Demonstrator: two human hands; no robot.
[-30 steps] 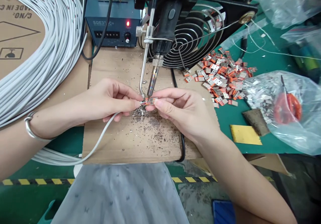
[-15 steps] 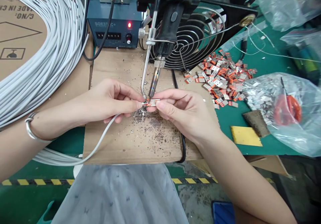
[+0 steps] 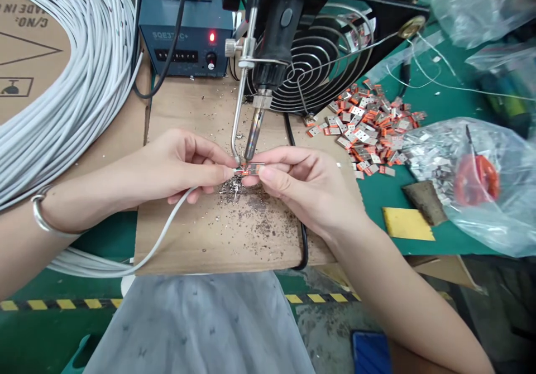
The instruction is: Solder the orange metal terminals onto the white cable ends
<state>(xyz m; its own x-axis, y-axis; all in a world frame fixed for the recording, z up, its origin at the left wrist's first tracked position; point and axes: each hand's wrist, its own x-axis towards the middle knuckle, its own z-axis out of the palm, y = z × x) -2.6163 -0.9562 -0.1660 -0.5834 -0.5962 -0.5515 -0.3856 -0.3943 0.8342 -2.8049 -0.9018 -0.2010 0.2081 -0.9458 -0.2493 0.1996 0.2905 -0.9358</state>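
Between thumb and fingers, my left hand (image 3: 195, 164) pinches the end of a white cable (image 3: 167, 226), which loops down and back to the left. My right hand (image 3: 295, 181) grips a small USB connector (image 3: 254, 169) with a metal shell and an orange part. The cable's end and the connector meet directly under the tip of a mounted soldering iron (image 3: 254, 131). Beside the iron, a thin metal feed tube (image 3: 237, 123) bends down to the same spot. Whether the tip touches the joint is too small to tell.
Several USB connectors (image 3: 368, 128) lie heaped at right, by a fan grille (image 3: 301, 72). A blue control box (image 3: 184, 42) stands behind. Coiled white cables (image 3: 96, 44) fill the left. Solder scraps dot the cardboard (image 3: 180, 251). A plastic bag (image 3: 473, 190) and yellow sponge (image 3: 408, 223) lie right.
The whole view has shifted slightly, with the scene a little further left. Both hands keep their grip under the iron, and the connector looks slightly turned, its metal shell now darker.
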